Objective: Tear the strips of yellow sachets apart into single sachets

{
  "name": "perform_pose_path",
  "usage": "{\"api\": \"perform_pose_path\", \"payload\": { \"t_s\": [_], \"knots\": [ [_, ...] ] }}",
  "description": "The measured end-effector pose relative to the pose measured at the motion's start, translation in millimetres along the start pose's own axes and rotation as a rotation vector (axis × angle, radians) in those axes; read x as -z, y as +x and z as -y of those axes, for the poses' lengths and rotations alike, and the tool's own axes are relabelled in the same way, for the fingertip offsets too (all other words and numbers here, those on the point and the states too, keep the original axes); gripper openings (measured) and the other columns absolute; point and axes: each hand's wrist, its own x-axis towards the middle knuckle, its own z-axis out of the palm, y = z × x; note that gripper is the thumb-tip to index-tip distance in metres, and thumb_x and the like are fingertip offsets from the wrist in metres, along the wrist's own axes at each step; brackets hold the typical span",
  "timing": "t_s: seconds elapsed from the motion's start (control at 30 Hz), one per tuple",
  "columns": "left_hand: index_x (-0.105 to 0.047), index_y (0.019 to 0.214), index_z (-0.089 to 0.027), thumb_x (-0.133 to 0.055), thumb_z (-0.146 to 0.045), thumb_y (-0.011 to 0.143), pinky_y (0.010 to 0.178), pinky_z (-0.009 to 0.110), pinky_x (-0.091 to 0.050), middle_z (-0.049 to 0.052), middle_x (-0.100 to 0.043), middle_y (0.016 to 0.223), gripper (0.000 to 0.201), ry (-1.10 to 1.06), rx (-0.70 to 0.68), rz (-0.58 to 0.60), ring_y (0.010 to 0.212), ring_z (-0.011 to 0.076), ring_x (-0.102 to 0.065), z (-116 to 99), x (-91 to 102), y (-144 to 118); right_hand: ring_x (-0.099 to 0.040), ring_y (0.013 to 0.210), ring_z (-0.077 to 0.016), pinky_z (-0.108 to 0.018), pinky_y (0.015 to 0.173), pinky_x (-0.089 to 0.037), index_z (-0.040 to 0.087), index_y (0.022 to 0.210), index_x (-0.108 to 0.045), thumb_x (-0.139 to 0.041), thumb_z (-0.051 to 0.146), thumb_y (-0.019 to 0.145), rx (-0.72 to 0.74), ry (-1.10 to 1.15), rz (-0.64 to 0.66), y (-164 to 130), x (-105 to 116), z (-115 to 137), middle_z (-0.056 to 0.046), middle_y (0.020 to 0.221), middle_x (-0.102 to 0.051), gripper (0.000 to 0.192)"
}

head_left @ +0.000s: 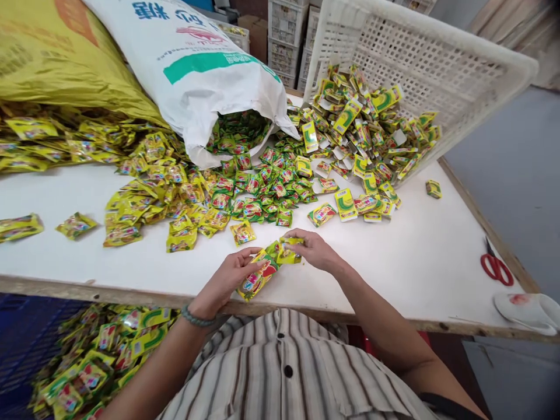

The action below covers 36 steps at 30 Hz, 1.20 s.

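Note:
My left hand is closed round a yellow-green pouch with a red fruit picture, tilted above the table's front edge. My right hand pinches a small yellow packet against the upper end of that pouch. A green packet shows between the two, partly covered. Just beyond my hands, a single yellow packet lies on the white table. Heaps of green packets and yellow packets spread behind it. Small printed boxes lie to the right of the green heap.
A tipped white crate spills small boxes at the back right. A white sack and a yellow sack lie at the back left. Red scissors rest at the right. Below the table, a blue crate holds filled pouches.

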Motion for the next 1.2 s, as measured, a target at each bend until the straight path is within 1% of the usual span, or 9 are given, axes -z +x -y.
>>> {"api": "perform_pose_path", "payload": {
  "t_s": [0.13,0.3,0.47,0.53,0.67,0.8,0.9,1.07,1.2],
  "knots": [
    [-0.060,0.109,-0.013,-0.085,-0.042,0.059,0.066,0.027,-0.050,0.008,-0.074,0.091,0.063,-0.021,0.028,0.106,0.074,0.0196,-0.068,0.2,-0.2,-0.8,-0.048,0.062,-0.0097,-0.021,0.056,-0.037,0.019,0.084,-0.067,-0.067,0.031,0.078,0.011,-0.097,0.041,5.9,-2.4,6.2,0.002,0.072,-0.060,0.014],
    [-0.064,0.104,-0.014,-0.085,-0.040,0.061,0.067,0.027,-0.052,0.007,-0.075,0.090,0.055,-0.073,0.038,0.142,0.073,0.0191,-0.069,4.4,-0.6,0.4,-0.056,0.071,-0.0133,-0.025,0.067,-0.042,0.019,0.075,-0.070,-0.071,0.020,0.072,0.087,-0.132,0.147,11.1,-0.2,10.6,0.000,0.075,-0.063,0.003],
    [-0.064,0.104,-0.014,-0.085,-0.039,0.062,0.069,0.027,-0.054,0.007,-0.074,0.092,0.053,-0.110,0.026,0.145,0.076,0.0193,-0.069,6.6,-2.8,1.7,-0.057,0.071,-0.0132,-0.025,0.067,-0.041,0.020,0.072,-0.072,-0.071,0.012,0.071,0.098,-0.238,0.125,14.8,-0.3,13.5,0.000,0.074,-0.063,0.008],
    [-0.064,0.106,-0.014,-0.086,-0.039,0.061,0.069,0.028,-0.054,0.008,-0.074,0.091,0.056,-0.117,0.030,0.130,0.075,0.0199,-0.069,5.5,-3.9,1.7,-0.053,0.067,-0.0121,-0.024,0.063,-0.039,0.020,0.075,-0.072,-0.073,0.017,0.070,0.079,-0.223,0.089,15.0,-4.5,14.3,0.001,0.072,-0.062,0.006],
    [-0.064,0.109,-0.014,-0.086,-0.038,0.060,0.069,0.028,-0.053,0.008,-0.074,0.094,0.059,-0.109,0.053,0.140,0.077,0.0211,-0.070,2.5,-5.8,2.0,-0.045,0.061,-0.0101,-0.023,0.059,-0.035,0.020,0.086,-0.070,-0.073,0.024,0.070,0.047,-0.178,-0.004,12.4,-15.0,13.3,0.003,0.070,-0.059,0.016],
    [-0.066,0.106,-0.015,-0.087,-0.035,0.059,0.066,0.026,-0.053,0.008,-0.074,0.094,0.055,-0.117,0.064,0.142,0.076,0.0195,-0.070,2.1,-6.1,2.2,-0.044,0.061,-0.0103,-0.023,0.059,-0.036,0.022,0.107,-0.063,-0.072,0.029,0.070,0.007,-0.038,-0.027,7.5,-17.7,9.2,0.006,0.067,-0.051,0.038],
    [-0.066,0.106,-0.015,-0.088,-0.034,0.059,0.066,0.025,-0.053,0.007,-0.075,0.094,0.055,-0.146,0.063,0.112,0.074,0.0183,-0.070,2.4,-5.9,2.8,-0.049,0.064,-0.0108,-0.024,0.061,-0.040,0.022,0.117,-0.056,-0.073,0.030,0.067,-0.025,0.116,-0.005,3.4,-16.4,10.2,0.005,0.074,-0.053,0.054],
    [-0.065,0.108,-0.015,-0.088,-0.033,0.057,0.066,0.027,-0.055,0.008,-0.075,0.094,0.059,-0.145,0.038,0.107,0.076,0.0212,-0.070,1.8,-7.2,3.4,-0.045,0.057,-0.0093,-0.023,0.059,-0.037,0.023,0.115,-0.056,-0.068,0.018,0.068,-0.017,0.003,-0.010,-2.8,-17.9,21.3,0.009,0.061,-0.047,0.049],
    [-0.066,0.108,-0.015,-0.088,-0.034,0.056,0.069,0.029,-0.055,0.008,-0.075,0.096,0.059,-0.146,0.037,0.093,0.078,0.0216,-0.070,0.7,-9.7,1.9,-0.056,0.064,-0.0116,-0.025,0.062,-0.043,0.023,0.115,-0.052,-0.071,0.025,0.069,-0.070,0.151,-0.041,-4.0,-18.0,24.7,0.005,0.073,-0.062,0.050]
  ]
}}
